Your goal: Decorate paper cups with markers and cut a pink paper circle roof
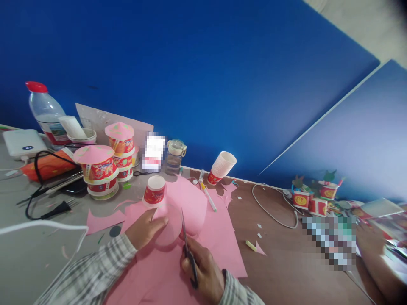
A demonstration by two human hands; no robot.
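Left fingers [161,222] are clamped on the left edge of a pink paper disc [171,231], located between the left and right fingers. Right fingers [199,250] are clamped on the handles of the scissors [191,262]. Scissors' long axis: away from the person, tips forward and slightly left, beside the disc's right edge. Handle loops are partly covered by the right fingers; blade opening cannot be determined. Left fingertips beneath the disc are hidden.

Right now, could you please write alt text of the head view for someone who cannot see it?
A person's left hand holds a round pink paper piece while the right hand holds scissors beside its edge. Pink sheets lie beneath, and pink-topped red cup towers stand to the left before a blue partition.
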